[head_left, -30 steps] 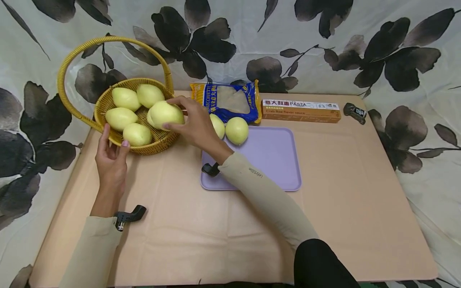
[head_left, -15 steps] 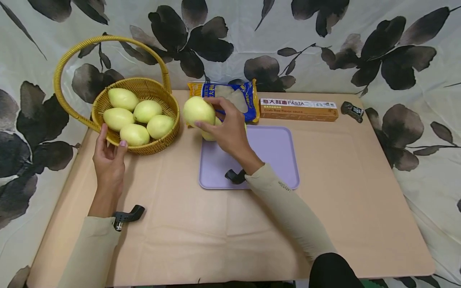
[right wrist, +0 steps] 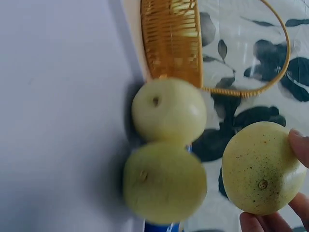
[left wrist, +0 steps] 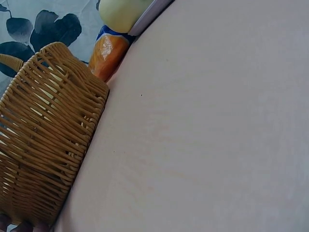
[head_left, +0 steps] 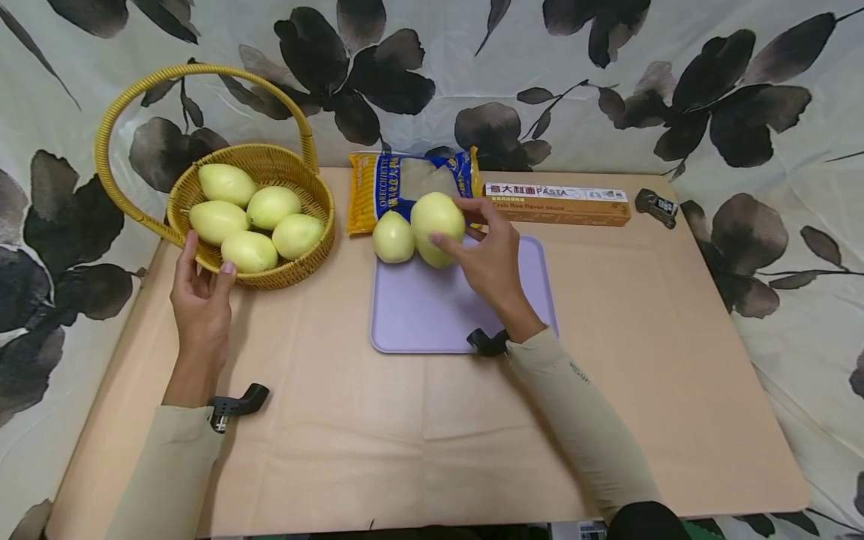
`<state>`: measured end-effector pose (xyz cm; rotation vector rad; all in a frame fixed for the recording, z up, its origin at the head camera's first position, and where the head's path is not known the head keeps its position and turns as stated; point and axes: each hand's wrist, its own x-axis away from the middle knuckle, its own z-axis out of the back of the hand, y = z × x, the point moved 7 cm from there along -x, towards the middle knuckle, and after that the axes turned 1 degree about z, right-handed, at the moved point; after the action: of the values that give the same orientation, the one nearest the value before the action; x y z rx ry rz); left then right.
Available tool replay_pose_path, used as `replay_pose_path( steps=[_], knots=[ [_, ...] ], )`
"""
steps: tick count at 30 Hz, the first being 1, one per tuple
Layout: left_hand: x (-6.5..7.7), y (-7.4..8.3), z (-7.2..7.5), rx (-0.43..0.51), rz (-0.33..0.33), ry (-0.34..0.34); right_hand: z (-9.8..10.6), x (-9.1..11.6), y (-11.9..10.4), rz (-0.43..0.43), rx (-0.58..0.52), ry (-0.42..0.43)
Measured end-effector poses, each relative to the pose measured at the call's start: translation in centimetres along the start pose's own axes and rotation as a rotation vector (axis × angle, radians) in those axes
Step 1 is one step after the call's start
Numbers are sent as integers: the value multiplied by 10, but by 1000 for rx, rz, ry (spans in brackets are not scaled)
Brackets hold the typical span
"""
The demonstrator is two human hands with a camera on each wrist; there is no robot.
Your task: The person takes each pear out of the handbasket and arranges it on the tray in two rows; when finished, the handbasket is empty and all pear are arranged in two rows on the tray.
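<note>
My right hand (head_left: 491,259) grips a small pale yellow-green melon (right wrist: 263,169) between thumb and fingers, above the back of a lilac tray (head_left: 425,322). On that tray sit two similar melons side by side; the left melon (head_left: 394,238) shows fully in the head view, while the other melon (right wrist: 164,181) is mostly hidden there behind the held one. At the left, my left hand (head_left: 204,307) holds the near side of a yellow wicker basket (head_left: 283,279), thumb and fingers at its rim. Several melons (head_left: 250,251) lie inside. Fingertips show under the basket's edge in the left wrist view.
Behind the tray lies a blue and yellow pasta bag (head_left: 367,195). To its right are an orange-brown pasta box (head_left: 556,212) and a small black device (head_left: 656,208). The basket's tall handle (head_left: 202,69) arches up before the floral cloth (head_left: 358,75).
My right hand has lifted a melon from over the basket and carried it rightward to above the tray. The left hand has stayed at the basket.
</note>
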<state>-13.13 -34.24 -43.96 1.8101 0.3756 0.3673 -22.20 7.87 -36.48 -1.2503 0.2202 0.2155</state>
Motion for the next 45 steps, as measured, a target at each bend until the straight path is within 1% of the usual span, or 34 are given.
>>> replay_pose_path(
  steps=[6, 9, 14, 19, 21, 27, 34, 38, 42, 45],
  knots=[
    [-1, 1, -1, 3, -5, -8, 25, 1, 17, -41, 42, 54],
    [-2, 1, -1, 4, -10, -10, 37, 0, 26, -63, 87, 77],
    [-2, 1, -1, -23, -19, -7, 47, 1, 43, -122, 152, 70],
    [-2, 3, -2, -35, -10, -4, 48, 2, 59, -205, 196, 28],
    [-2, 3, -2, -40, -9, -2, 47, 2, 64, -221, 205, 17],
    [-1, 4, -1, -30, -9, 1, 44, 3, 66, -218, 212, 2],
    [0, 3, 1, -37, 3, 2, 41, 8, 71, -261, 267, -43],
    [0, 2, 1, -25, 7, 4, 42, 9, 71, -270, 278, -46],
    [0, 0, 1, -25, 11, 4, 45, 9, 69, -261, 296, -41],
    [0, 0, 1, -24, 9, -1, 46, 9, 65, -231, 314, -32]
  ],
)
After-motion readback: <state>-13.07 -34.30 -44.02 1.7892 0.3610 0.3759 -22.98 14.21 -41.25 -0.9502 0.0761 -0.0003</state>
